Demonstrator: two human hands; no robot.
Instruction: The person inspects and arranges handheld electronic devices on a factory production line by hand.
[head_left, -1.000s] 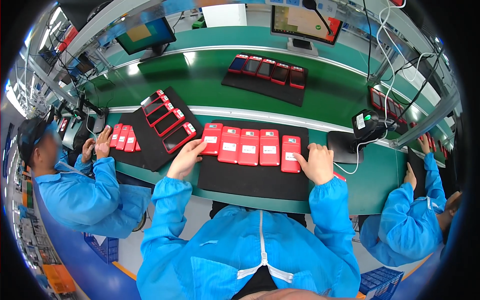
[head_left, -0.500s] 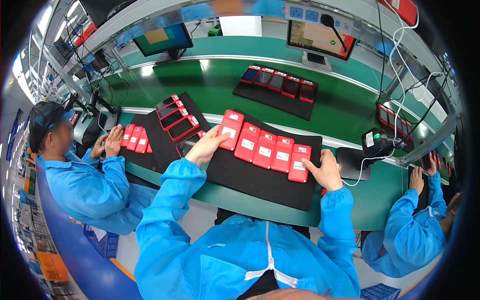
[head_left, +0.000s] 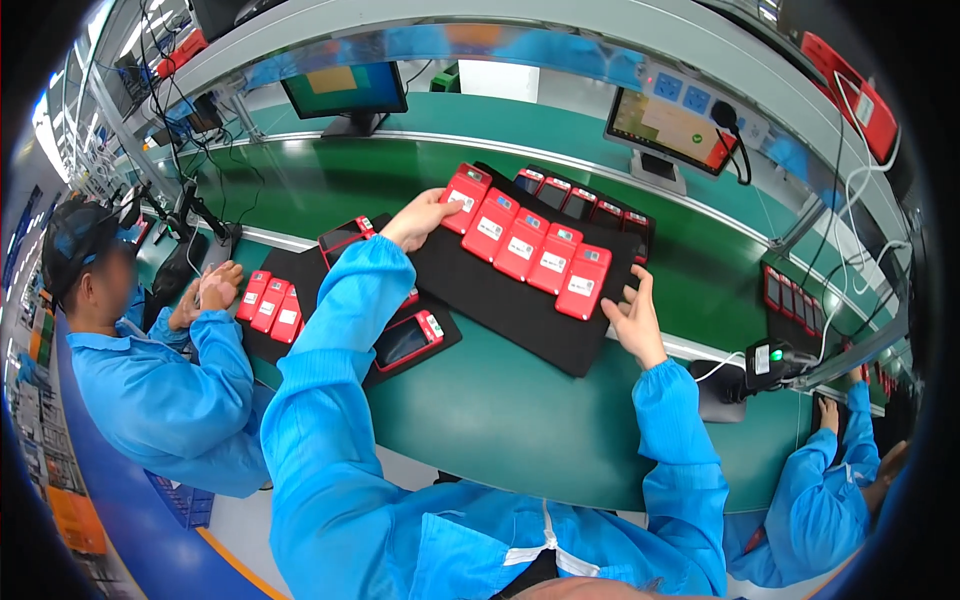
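A black mat (head_left: 500,315) lies at an angle in front of me. Across it is a slanted row of several red handheld devices (head_left: 521,245), backs up, with white labels. My left hand (head_left: 424,219) is closed at the mat's left side, its thumb on the leftmost device (head_left: 466,190) and the other fingers partly hidden. Beside the mat's right edge is my right hand (head_left: 637,318), thumb and forefinger apart, close to the rightmost device (head_left: 583,282). The mat overlaps a farther group of dark-screened red devices (head_left: 580,203).
A black scanner on a stand (head_left: 775,365) with a white cable is to the right. At left, a co-worker's hands (head_left: 208,292) are beside more red devices (head_left: 268,303). Another mat with a screen-up device (head_left: 408,338) lies near my left forearm. Two monitors (head_left: 665,130) stand behind.
The black mat and its row of devices have moved away from me, toward the farther devices. Both my hands moved forward with it, and my right thumb has come off the rightmost device.
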